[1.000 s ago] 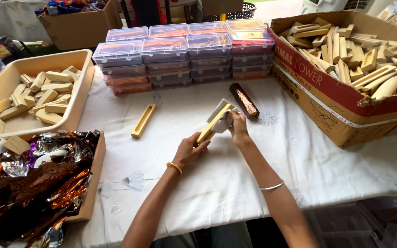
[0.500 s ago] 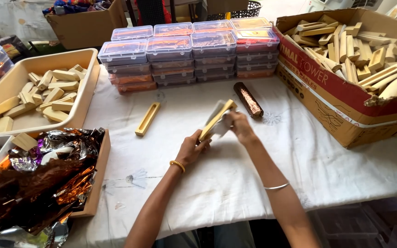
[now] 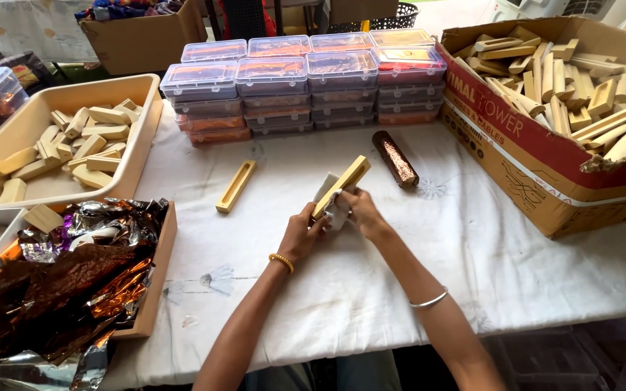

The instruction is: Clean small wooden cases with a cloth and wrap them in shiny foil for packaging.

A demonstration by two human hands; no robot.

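Fingers (image 3: 311, 217) of the left hand (image 3: 300, 235) grip the wooden block's (image 3: 342, 185) lower end; its long axis rises away toward the foil roll (image 3: 395, 158), the right hand (image 3: 360, 213) pinching a white cloth (image 3: 333, 206) beside it.

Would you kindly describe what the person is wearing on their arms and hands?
Both forearms are bare, with no sleeves or gloves in view. The left hand has a gold beaded bracelet at the wrist. The right hand has a thin silver bangle further up the forearm. No rings are clearly visible.

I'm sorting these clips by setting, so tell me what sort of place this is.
Probably a small craft or packing workshop. A cardboard box and a beige tray hold many like wooden pieces, clear plastic boxes stand stacked, and both hands rub one wooden piece with a white cloth.
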